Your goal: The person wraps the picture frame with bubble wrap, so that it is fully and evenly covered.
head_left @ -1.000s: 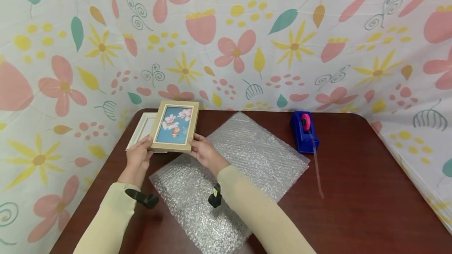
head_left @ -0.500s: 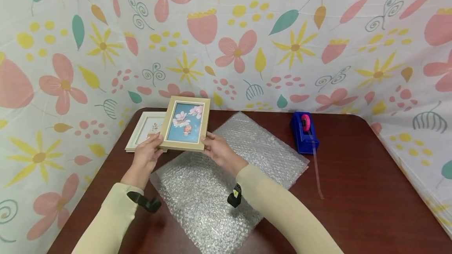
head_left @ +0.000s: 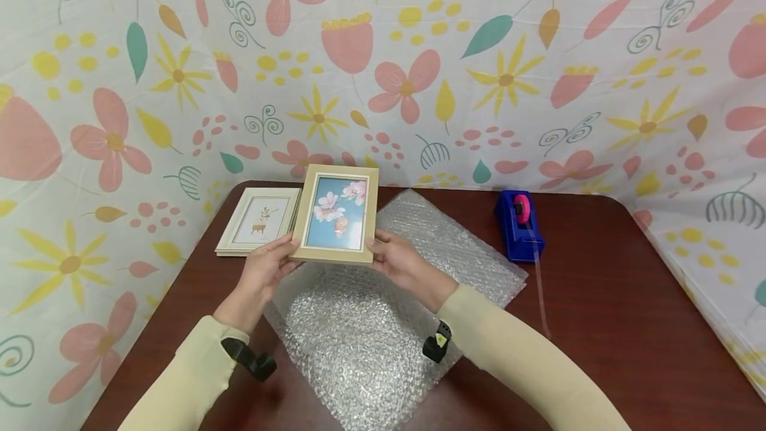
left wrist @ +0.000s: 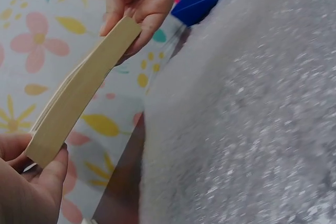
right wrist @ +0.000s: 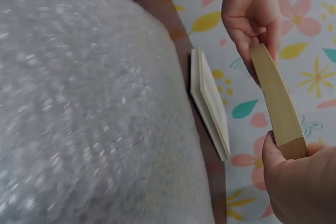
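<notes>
We've got the tan picture frame (head_left: 335, 215) held up off the table, over the back-left part of the bubble wrap (head_left: 353, 338), tilted with its front toward the head camera. Left hand (head_left: 263, 275) pinches the lower left corner, right hand (head_left: 407, 265) the lower right; wrist views show us thumb and fingers on opposite sides of the rim. We'd judge it stiff, fairly light, wood or wood-like, not too slippery at the edges; front has a sheen, so probably glass or plastic, fragile if knocked. Best hold, we'd say: the side rims, off the pane. White picture frame (head_left: 258, 220) lies on the table just left of it, one or a stack, can't tell. Wrap looks soft, crinkly, spread slantwise on the dark red-brown table (head_left: 628, 324). Blue tape dispenser (head_left: 518, 228) with pink roll (head_left: 522, 208) stands back right, loose tape strip (head_left: 542, 291) trailing frontward. Flowered cloth (head_left: 383, 72) hangs behind and down both sides
</notes>
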Demonstrator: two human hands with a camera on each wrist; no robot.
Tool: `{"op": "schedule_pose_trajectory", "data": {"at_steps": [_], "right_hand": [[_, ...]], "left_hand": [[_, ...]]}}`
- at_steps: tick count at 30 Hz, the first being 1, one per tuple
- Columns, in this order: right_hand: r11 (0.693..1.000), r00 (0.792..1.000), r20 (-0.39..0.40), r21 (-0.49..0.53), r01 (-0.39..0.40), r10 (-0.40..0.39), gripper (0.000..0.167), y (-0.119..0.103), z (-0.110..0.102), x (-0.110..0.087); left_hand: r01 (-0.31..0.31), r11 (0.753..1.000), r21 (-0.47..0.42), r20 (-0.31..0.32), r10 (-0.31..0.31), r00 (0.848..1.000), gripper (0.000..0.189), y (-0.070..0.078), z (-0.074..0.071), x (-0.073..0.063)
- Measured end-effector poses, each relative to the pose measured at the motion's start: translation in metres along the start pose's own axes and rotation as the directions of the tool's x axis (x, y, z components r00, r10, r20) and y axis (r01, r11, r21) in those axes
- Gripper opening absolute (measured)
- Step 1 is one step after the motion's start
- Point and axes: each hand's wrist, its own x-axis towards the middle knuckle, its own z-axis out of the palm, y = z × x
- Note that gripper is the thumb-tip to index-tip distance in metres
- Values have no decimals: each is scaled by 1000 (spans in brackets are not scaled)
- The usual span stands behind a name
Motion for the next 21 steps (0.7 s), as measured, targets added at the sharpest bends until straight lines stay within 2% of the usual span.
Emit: {"op": "schedule_pose_trajectory", "data": {"at_steps": [7,16,21], "right_hand": [[998,999,35,-62,9,-7,54,8,-23,-16],[994,999,-15,-103,-35,34,55,23,-44,-42],[993,999,-7,-108,-52,52,58,34,-55,-56]], "left_hand": [[2,997,79,21,-3,1000,47,-14,13,-7],[5,976,216,50,-17,999,46,-39,25,-22],[2,962,273,51,-16,999,43,-54,30,-29]]}}
